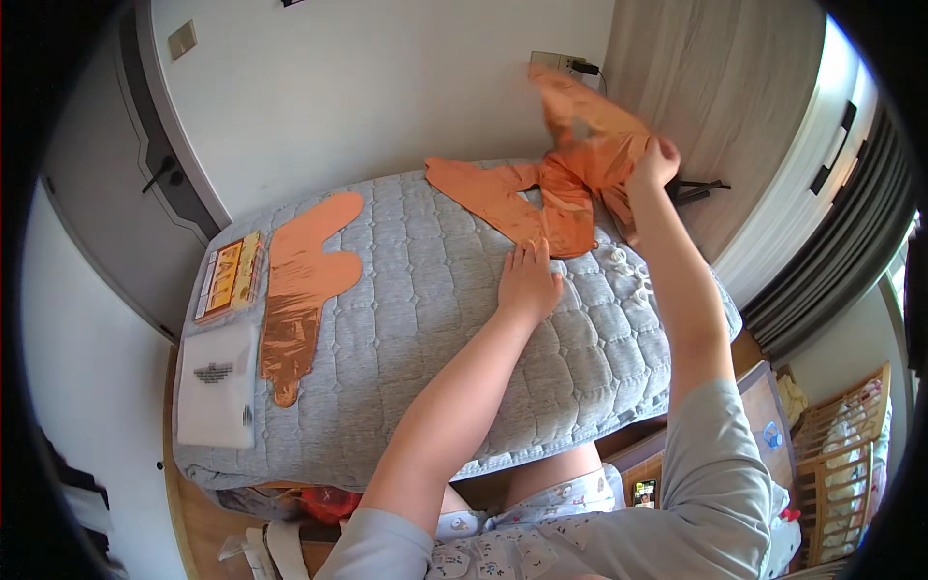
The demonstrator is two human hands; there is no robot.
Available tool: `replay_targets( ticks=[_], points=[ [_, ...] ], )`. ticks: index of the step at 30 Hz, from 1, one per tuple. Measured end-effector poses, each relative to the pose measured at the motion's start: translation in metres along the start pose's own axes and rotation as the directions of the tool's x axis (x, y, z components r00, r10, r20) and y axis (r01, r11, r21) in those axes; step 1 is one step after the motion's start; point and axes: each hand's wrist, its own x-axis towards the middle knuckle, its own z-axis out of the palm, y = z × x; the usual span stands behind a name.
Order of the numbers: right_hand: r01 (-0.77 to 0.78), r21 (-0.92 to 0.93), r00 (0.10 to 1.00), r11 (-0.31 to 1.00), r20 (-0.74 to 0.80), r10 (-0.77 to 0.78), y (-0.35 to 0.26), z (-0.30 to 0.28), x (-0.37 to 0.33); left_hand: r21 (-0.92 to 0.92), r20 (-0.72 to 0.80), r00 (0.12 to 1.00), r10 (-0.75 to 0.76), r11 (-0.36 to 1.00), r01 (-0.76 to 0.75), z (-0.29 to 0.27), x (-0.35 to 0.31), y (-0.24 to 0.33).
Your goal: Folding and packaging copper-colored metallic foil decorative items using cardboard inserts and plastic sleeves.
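My right hand [656, 162] is closed on a flat orange foil balloon [588, 116], lifted above the far right of the bed and blurred by motion. Below it, more crumpled orange foil [568, 198] lies spread on the mattress; I cannot tell whether it is one piece with the lifted part. My left hand [530, 283] lies flat on the mattress, fingers stretched out, fingertips at the foil's near edge. To the left rests another uninflated copper-orange foil balloon [304, 256] with rounded lobes, shiny and creased at its near end.
The grey quilted mattress [425, 358] spans the middle. A flat picture package [230, 275] and a white packet [217, 387] lie along its left side. Small white curled pieces [630, 274] are by my right forearm. A phone [645, 493] and wooden crib [846, 464] stand lower right.
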Motion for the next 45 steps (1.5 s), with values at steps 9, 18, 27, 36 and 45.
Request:
replay_targets(
  ticks=[9,18,27,36,45],
  points=[
    [0.415,0.337,0.611,0.845,0.585,-0.534,-0.246,-0.049,-0.048,-0.035,-0.01,1.0,0.008,0.999,-0.008,-0.002,0.004,-0.001],
    [0.002,0.187,-0.607,0.982,0.781,-0.148,-0.388,-0.175,-0.083,-0.778,-0.527,0.85,-0.009,0.409,-0.478,-0.035,0.011,0.032],
    [-0.361,0.098,-0.697,0.928,0.633,-0.338,-0.425,-0.187,-0.076,-0.931,-0.137,0.829,0.541,-0.356,0.078,-0.114,-0.046,0.053],
    [0.401,-0.052,-0.327,0.915,0.925,0.195,-0.347,-0.144,-0.158,-0.954,0.279,0.766,0.579,0.075,0.291,-0.129,-0.261,0.049],
    [0.756,0.547,-0.37,0.36,0.81,-0.455,-0.201,-0.079,-0.25,-0.872,0.168,0.94,-0.297,0.4,0.282,-0.203,-0.233,-0.042]
  ],
)
